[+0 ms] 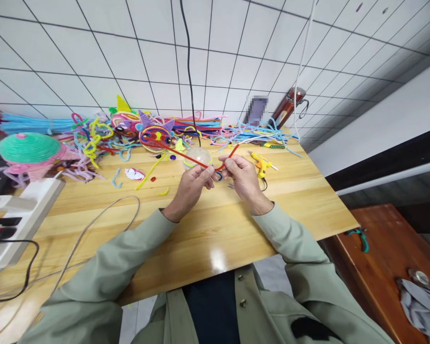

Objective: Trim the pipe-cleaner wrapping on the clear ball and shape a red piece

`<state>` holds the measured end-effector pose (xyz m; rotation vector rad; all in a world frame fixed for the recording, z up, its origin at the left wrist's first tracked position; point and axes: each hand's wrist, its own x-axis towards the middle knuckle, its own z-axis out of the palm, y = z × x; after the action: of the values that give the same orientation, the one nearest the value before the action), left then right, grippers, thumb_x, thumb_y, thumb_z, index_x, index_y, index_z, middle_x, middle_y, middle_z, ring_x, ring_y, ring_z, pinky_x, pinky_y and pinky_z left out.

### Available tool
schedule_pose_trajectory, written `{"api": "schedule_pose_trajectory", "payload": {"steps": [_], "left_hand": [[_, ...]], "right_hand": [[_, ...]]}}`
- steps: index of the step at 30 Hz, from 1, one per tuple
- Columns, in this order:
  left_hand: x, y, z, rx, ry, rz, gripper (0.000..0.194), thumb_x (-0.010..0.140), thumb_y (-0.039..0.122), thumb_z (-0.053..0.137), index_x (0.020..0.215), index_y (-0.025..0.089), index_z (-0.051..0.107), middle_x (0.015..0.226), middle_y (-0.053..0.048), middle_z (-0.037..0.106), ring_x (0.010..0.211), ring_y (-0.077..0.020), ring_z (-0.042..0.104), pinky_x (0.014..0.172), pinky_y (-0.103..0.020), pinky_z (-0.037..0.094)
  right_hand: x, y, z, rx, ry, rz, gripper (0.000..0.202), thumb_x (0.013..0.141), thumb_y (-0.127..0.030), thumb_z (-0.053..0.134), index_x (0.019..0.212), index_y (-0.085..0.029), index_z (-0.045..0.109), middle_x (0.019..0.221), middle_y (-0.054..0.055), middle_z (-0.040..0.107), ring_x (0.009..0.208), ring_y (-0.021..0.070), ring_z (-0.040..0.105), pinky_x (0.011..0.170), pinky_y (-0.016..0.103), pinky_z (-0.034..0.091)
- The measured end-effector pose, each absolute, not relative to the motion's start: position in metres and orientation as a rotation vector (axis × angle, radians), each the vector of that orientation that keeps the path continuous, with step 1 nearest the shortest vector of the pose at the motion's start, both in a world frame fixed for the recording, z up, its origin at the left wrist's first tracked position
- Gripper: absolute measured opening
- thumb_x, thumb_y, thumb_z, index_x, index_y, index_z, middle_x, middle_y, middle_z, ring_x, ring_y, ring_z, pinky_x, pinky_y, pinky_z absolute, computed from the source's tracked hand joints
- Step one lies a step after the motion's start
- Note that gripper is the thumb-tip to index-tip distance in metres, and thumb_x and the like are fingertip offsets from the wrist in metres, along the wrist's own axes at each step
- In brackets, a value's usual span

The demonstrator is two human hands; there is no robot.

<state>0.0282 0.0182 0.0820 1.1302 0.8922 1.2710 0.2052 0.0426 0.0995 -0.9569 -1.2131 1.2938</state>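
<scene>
A red pipe cleaner (186, 156) stretches between my hands above the table, with a bend between them and its short end pointing up on the right. My left hand (191, 185) pinches it near the bend, and the long end runs off to the upper left. My right hand (242, 177) grips it on the other side of the bend. Behind the hands sits a clear round dome (200, 155). Just right of my right hand lies a yellow glue gun (261, 165). A decorated mask-like piece with purple horns (155, 137) rests to the left.
Bundles of colored pipe cleaners (197, 126) line the tiled wall. At the left are a green-and-pink craft piece (30, 149) and a white power strip (25, 220) with a loose cable (89, 222). A brown flask (288, 107) leans at the back right, near a utility knife (274, 146).
</scene>
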Motion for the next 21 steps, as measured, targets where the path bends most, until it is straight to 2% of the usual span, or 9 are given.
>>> {"api": "schedule_pose_trajectory", "payload": {"steps": [9, 13, 17, 21], "left_hand": [[0.035, 0.002, 0.058, 1.083, 0.919, 1.213, 0.063, 0.086, 0.078, 0.092, 0.08, 0.017, 0.076, 0.075, -0.005, 0.075, 0.063, -0.0143, 0.063, 0.063, -0.028, 0.052], [0.035, -0.003, 0.047, 1.046, 0.934, 1.203, 0.067, 0.083, 0.081, 0.092, 0.078, 0.016, 0.075, 0.071, -0.004, 0.073, 0.061, -0.0132, 0.061, 0.063, -0.027, 0.052], [0.035, -0.006, 0.04, 1.003, 0.964, 1.201, 0.068, 0.081, 0.082, 0.092, 0.078, 0.015, 0.076, 0.074, -0.006, 0.074, 0.062, -0.014, 0.062, 0.062, -0.028, 0.053], [0.033, -0.008, 0.038, 0.964, 0.997, 1.218, 0.063, 0.084, 0.077, 0.091, 0.074, 0.017, 0.074, 0.071, -0.004, 0.072, 0.062, -0.0137, 0.061, 0.063, -0.028, 0.053]], "right_hand": [[0.22, 0.026, 0.07, -0.866, -1.12, 1.548, 0.063, 0.07, -0.074, 0.104, 0.091, -0.021, 0.078, 0.073, -0.002, 0.074, 0.061, 0.0122, 0.063, 0.063, 0.027, 0.055], [0.22, 0.022, 0.057, -0.813, -1.072, 1.663, 0.059, 0.072, -0.07, 0.104, 0.092, -0.021, 0.08, 0.074, -0.001, 0.075, 0.068, 0.0146, 0.07, 0.067, 0.028, 0.058], [0.218, 0.019, 0.046, -0.828, -1.075, 1.681, 0.049, 0.073, -0.059, 0.107, 0.091, -0.02, 0.082, 0.071, -0.001, 0.075, 0.067, 0.0145, 0.07, 0.067, 0.028, 0.058], [0.218, 0.018, 0.041, -0.831, -1.099, 1.648, 0.052, 0.074, -0.062, 0.106, 0.099, -0.022, 0.084, 0.081, 0.001, 0.081, 0.07, 0.0155, 0.072, 0.069, 0.03, 0.059]]}}
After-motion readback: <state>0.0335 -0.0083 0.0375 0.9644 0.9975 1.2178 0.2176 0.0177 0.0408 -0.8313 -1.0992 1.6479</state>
